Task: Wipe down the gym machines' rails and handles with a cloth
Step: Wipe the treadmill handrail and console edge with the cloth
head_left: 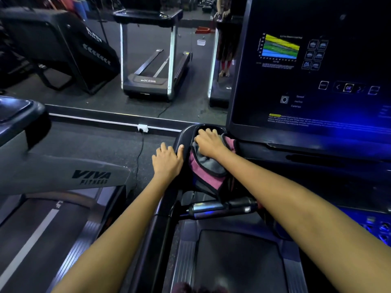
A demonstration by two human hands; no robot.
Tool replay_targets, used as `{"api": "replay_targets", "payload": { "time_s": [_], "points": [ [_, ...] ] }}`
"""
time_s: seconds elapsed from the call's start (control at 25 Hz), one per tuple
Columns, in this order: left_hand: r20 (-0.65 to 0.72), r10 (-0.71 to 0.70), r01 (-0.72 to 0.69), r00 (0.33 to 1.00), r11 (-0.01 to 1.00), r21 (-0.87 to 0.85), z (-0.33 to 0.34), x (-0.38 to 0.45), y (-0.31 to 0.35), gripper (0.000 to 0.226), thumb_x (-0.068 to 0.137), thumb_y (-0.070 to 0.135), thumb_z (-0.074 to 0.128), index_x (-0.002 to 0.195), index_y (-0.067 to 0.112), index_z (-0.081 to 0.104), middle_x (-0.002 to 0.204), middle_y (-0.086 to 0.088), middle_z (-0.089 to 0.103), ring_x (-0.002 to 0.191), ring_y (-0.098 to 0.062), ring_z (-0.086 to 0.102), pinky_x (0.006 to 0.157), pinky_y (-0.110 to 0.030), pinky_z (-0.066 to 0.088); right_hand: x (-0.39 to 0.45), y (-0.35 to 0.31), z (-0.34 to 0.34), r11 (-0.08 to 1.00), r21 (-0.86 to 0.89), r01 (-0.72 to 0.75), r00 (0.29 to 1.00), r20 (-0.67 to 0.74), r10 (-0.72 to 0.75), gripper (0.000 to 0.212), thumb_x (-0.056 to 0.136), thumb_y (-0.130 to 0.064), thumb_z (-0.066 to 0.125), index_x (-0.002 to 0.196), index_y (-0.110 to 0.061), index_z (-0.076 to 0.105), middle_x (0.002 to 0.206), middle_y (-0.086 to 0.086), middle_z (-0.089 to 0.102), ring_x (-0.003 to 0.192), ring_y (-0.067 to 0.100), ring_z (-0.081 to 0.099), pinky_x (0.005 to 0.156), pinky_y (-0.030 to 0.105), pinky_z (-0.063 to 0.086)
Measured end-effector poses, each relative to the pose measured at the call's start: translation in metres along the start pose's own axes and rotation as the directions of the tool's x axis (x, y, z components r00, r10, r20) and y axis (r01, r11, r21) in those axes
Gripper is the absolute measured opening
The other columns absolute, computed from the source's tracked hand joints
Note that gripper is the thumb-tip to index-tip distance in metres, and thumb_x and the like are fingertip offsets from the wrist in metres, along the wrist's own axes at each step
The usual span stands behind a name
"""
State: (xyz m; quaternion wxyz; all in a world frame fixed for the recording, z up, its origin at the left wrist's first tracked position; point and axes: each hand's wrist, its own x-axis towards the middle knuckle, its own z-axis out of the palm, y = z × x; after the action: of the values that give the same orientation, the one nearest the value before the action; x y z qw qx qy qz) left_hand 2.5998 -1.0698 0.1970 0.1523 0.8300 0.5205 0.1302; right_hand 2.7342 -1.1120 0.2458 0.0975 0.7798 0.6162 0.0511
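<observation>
I stand on a black treadmill. My right hand (208, 142) presses a pink and grey cloth (208, 168) into the tray at the console's left corner (186, 134), fingers curled over the cloth's top. The cloth hangs down over the tray's near edge. My left hand (168, 158) rests on the left side rail (163, 218) where it meets the tray, thumb hooked on the rim, fingers draped over the outer side. A short black and silver handle (222, 207) sticks out below the cloth.
The console screen (306, 66) rises at the right, lit with a chart and buttons. A grey treadmill marked VIVA FITNESS (63, 176) stands close on the left. A wall mirror ahead reflects treadmills. A socket and cable (142, 129) lie on the floor.
</observation>
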Motion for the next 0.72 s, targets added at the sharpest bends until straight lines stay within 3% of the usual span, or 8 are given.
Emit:
{"api": "replay_targets", "payload": {
  "time_s": [0.04,0.12,0.16,0.24,0.32,0.44,0.52,0.72],
  "points": [
    [0.002,-0.005,0.005,1.0,1.0,-0.022,-0.001,0.007,0.001,0.058,0.099,0.046,0.025,0.12,-0.001,0.053,0.139,-0.018,0.038,0.124,-0.037,0.039,0.1,-0.048,0.031,-0.002,-0.006,0.0,0.991,-0.133,-0.004,0.997,-0.073,-0.006,0.031,0.081,-0.017,0.048,0.104,-0.019,0.068,0.11,0.005,0.06,0.101,0.025,0.056,0.084,0.036,0.042],
    [-0.001,-0.001,0.001,1.0,0.997,-0.08,0.001,0.017,0.002,0.056,0.099,0.044,0.025,0.121,-0.001,0.051,0.143,-0.018,0.035,0.126,-0.038,0.038,0.102,-0.048,0.031,-0.016,-0.018,0.003,0.969,-0.228,-0.09,0.992,-0.102,0.068,0.038,0.08,-0.023,0.038,0.102,-0.022,0.069,0.109,0.005,0.065,0.095,0.023,0.06,0.08,0.035,0.045],
    [-0.009,0.008,-0.009,1.0,0.994,-0.107,0.002,0.021,0.003,0.054,0.1,0.042,0.026,0.122,0.0,0.05,0.144,-0.019,0.034,0.127,-0.038,0.037,0.102,-0.048,0.03,-0.022,-0.02,0.007,0.964,-0.214,-0.157,0.987,-0.075,0.144,0.041,0.084,-0.026,0.036,0.112,-0.017,0.065,0.122,0.013,0.06,0.105,0.03,0.057,0.089,0.041,0.043],
    [-0.021,0.033,-0.036,0.999,0.982,-0.185,0.001,0.032,0.009,0.049,0.1,0.039,0.029,0.122,0.001,0.049,0.147,-0.017,0.031,0.13,-0.037,0.035,0.104,-0.047,0.028,-0.028,-0.021,0.02,0.944,-0.132,-0.301,0.953,0.002,0.304,0.056,0.094,-0.043,0.035,0.133,-0.005,0.047,0.141,0.025,0.039,0.126,0.042,0.038,0.107,0.05,0.025],
    [-0.013,0.083,-0.083,0.997,0.962,-0.261,0.0,0.046,0.016,0.044,0.1,0.036,0.03,0.124,0.005,0.05,0.15,-0.015,0.028,0.133,-0.034,0.033,0.107,-0.046,0.026,-0.03,-0.02,0.03,0.935,-0.103,-0.341,0.938,0.024,0.345,0.064,0.095,-0.052,0.033,0.134,-0.002,0.044,0.137,0.023,0.042,0.122,0.037,0.04,0.106,0.044,0.025],
    [0.113,0.177,-0.138,0.978,0.947,-0.291,0.006,0.06,0.019,0.044,0.102,0.035,0.025,0.137,0.016,0.045,0.156,-0.004,0.02,0.141,-0.023,0.023,0.113,-0.045,0.02,-0.027,-0.018,0.032,0.968,-0.005,-0.251,0.966,-0.063,0.25,0.05,0.097,-0.043,0.037,0.127,-0.005,0.052,0.129,0.014,0.048,0.115,0.031,0.044,0.1,0.04,0.031],
    [0.201,0.2,-0.128,0.959,0.937,-0.325,0.015,0.061,0.017,0.045,0.102,0.036,0.022,0.142,0.022,0.037,0.157,0.003,0.018,0.144,-0.017,0.014,0.115,-0.046,0.014,-0.025,-0.014,0.03,0.975,0.097,-0.199,0.979,-0.034,0.203,0.043,0.098,-0.038,0.038,0.125,-0.009,0.055,0.129,0.012,0.046,0.117,0.031,0.042,0.1,0.04,0.03],
    [0.162,0.214,-0.15,0.963,0.93,-0.336,0.023,0.056,0.013,0.045,0.103,0.027,0.017,0.144,0.023,0.034,0.157,0.003,0.017,0.145,-0.017,0.01,0.115,-0.046,0.01,0.005,0.0,0.015,0.9,0.281,-0.332,0.943,0.101,0.317,0.036,0.095,-0.026,0.043,0.124,-0.008,0.056,0.133,0.015,0.046,0.122,0.034,0.041,0.104,0.04,0.029]
  ]
}}
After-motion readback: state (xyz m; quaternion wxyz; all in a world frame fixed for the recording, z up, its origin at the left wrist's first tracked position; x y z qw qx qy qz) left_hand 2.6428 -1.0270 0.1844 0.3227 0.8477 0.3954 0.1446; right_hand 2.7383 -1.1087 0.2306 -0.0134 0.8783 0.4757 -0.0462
